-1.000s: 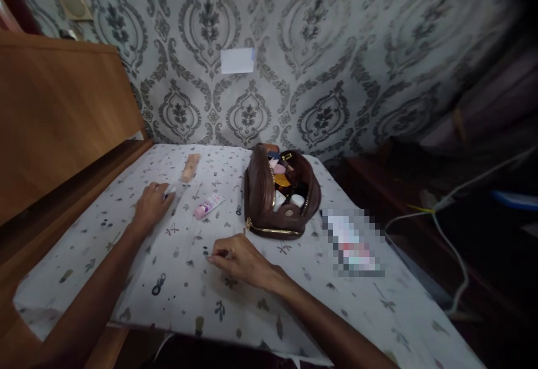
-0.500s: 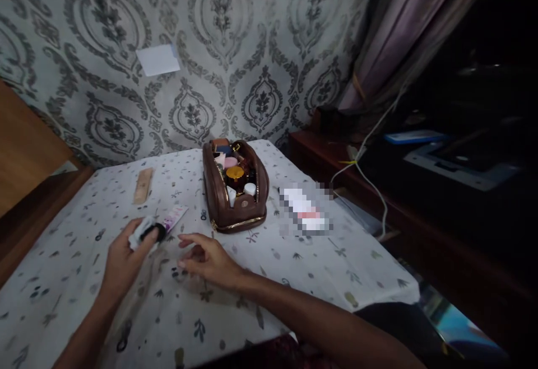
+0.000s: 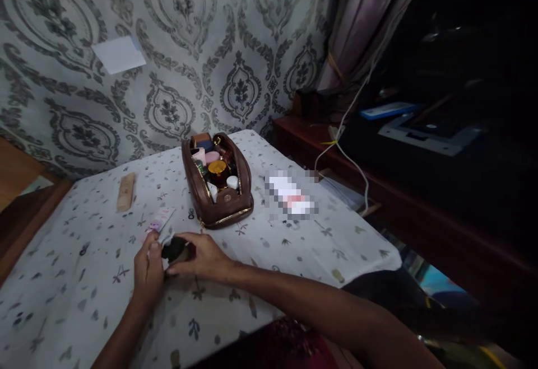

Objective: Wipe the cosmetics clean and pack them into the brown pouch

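A small dark round item (image 3: 174,250) is held between my two hands above the cloth, with some white material at its left side. My left hand (image 3: 148,265) is closed on its left side, and my right hand (image 3: 204,256) grips its right side with thumb and fingers. Just beyond my left hand lies a white and purple tube (image 3: 160,219). A brown bag (image 3: 218,204) stands unzipped behind my hands, filled with several cosmetic containers, one with a gold lid (image 3: 217,171).
A tan flat packet (image 3: 125,192) lies at the left on the patterned tablecloth (image 3: 101,229). Right of the bag is a pixelated object (image 3: 291,195). A white cable (image 3: 345,152) hangs by the dark red furniture (image 3: 294,134) at the right.
My right hand has closed on the dark item, where it was apart before. Both hands are now together around it. The view has shifted, so the bag appears further left.
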Demonstrator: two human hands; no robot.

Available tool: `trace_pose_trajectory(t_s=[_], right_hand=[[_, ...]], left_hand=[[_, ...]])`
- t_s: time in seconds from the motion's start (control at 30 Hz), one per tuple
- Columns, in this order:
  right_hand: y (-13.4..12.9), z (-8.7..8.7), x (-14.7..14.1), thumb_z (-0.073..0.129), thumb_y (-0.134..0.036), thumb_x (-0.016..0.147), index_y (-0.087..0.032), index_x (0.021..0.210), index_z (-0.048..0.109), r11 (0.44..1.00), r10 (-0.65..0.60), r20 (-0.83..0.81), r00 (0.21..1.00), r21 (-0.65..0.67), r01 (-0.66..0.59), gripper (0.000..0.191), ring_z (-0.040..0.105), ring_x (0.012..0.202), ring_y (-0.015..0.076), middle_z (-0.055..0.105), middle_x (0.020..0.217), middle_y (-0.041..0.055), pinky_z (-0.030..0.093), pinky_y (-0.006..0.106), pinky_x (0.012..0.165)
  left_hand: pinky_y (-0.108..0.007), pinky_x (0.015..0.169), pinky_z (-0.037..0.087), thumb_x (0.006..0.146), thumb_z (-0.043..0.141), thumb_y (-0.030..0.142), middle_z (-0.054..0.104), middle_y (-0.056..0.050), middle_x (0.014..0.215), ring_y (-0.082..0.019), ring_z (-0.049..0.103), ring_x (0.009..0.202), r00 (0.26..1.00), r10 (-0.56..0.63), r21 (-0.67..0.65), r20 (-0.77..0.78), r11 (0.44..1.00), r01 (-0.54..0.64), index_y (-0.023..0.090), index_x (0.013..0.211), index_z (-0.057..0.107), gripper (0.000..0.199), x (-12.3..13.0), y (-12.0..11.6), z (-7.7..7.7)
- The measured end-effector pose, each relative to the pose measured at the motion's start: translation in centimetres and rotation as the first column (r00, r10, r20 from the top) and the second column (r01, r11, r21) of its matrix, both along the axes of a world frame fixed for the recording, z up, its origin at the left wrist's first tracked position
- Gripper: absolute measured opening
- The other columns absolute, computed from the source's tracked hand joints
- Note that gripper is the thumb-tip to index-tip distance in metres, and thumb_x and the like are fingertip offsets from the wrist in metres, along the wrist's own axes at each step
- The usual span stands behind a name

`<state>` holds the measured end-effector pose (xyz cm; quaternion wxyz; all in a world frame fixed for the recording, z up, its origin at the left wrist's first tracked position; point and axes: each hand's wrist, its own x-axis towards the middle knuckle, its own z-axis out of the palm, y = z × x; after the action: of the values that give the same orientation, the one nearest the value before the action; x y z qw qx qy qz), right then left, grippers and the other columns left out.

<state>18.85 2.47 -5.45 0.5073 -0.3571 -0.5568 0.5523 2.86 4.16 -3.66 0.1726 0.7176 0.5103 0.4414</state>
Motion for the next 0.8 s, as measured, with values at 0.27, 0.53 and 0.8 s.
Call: trace_pose_trajectory(t_s=[0.27, 0.53, 0.8], right_hand=[[0.1, -1.0, -0.3, 0.093, -0.039, 0.056, -0.024, 0.137, 0.048, 0.985, 0.14, -0.134, 0.981, -0.078, -0.151, 0.094, 0.065, 0.098, 0.0189, 0.065, 0.106, 0.0037, 0.052, 0.03, 0.083], [0.6, -0.4, 0.4, 0.092, -0.031, 0.057, -0.018, 0.151, 0.037, 0.999, 0.053, 0.179, 0.983, -0.002, -0.053, 0.11, 0.065, 0.108, 0.0269, 0.069, 0.111, 0.009, 0.051, 0.038, 0.093], [0.8, -0.3, 0.3, 0.093, -0.031, 0.051, -0.016, 0.15, 0.042, 0.991, 0.005, 0.169, 0.986, -0.129, 0.017, 0.113, 0.066, 0.105, 0.0249, 0.07, 0.11, 0.0073, 0.052, 0.036, 0.092]], left_hand=[[-0.029, 0.06, 0.049, 0.094, 0.034, 0.065, 0.063, -0.003, 0.065, -0.019, 0.058, 0.063, 0.994, 0.061, -0.227, 0.089, 0.973, -0.04, 0.018, 0.076, 0.062, 0.057, 0.0, 0.2, 0.8], [-0.032, 0.073, 0.051, 0.097, 0.038, 0.058, 0.071, -0.006, 0.082, -0.022, 0.064, 0.078, 0.993, -0.114, -0.177, 0.04, 0.977, 0.119, 0.016, 0.091, 0.071, 0.054, -0.7, 0.4, 0.5], [-0.032, 0.086, 0.052, 0.097, 0.046, 0.033, 0.073, -0.008, 0.099, -0.019, 0.066, 0.094, 0.944, -0.279, 0.151, -0.174, 0.94, 0.306, 0.018, 0.097, 0.075, 0.033, -0.9, 0.4, 0.0]])
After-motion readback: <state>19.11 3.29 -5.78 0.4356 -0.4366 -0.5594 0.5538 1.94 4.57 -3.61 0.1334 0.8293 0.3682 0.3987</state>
